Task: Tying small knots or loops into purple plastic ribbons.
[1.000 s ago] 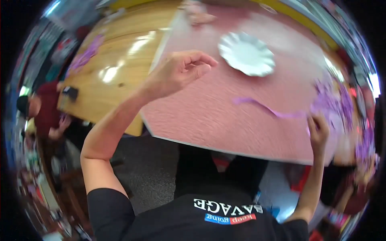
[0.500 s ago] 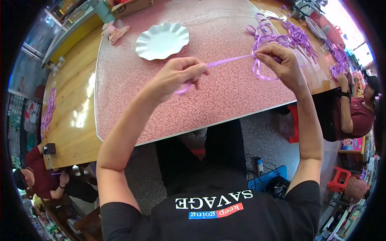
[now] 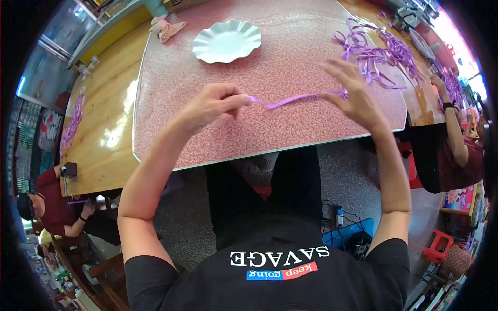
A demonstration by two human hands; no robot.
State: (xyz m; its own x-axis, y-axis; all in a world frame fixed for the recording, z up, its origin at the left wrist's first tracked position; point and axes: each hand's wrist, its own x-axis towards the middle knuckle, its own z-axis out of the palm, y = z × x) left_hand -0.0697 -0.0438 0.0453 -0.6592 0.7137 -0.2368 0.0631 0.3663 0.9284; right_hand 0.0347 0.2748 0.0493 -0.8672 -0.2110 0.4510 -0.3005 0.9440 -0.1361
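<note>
A narrow purple ribbon (image 3: 290, 100) hangs slack between my two hands above the pink patterned table top. Its left part is pinched between the thumb and fingers of my left hand (image 3: 215, 106). My right hand (image 3: 358, 98) is open, its fingers spread and slightly blurred. The ribbon runs behind that thumb to the palm side, where I cannot tell whether it touches. Beyond the right hand lies a loose heap of purple ribbons (image 3: 365, 57). A white plate with a wavy rim (image 3: 228, 42) rests on the table past my left hand.
A pink cloth (image 3: 165, 28) lies at the far left. More purple ribbon (image 3: 72, 124) is on the wooden table (image 3: 106, 124). One person (image 3: 54, 205) sits at the left, another (image 3: 461, 150) at the right. A red stool (image 3: 438, 246) stands on the floor at right.
The ribbon was stretched taut and now sags. My right hand has gone from a pinch to spread fingers and moved slightly lower. The left hand keeps its pinch.
</note>
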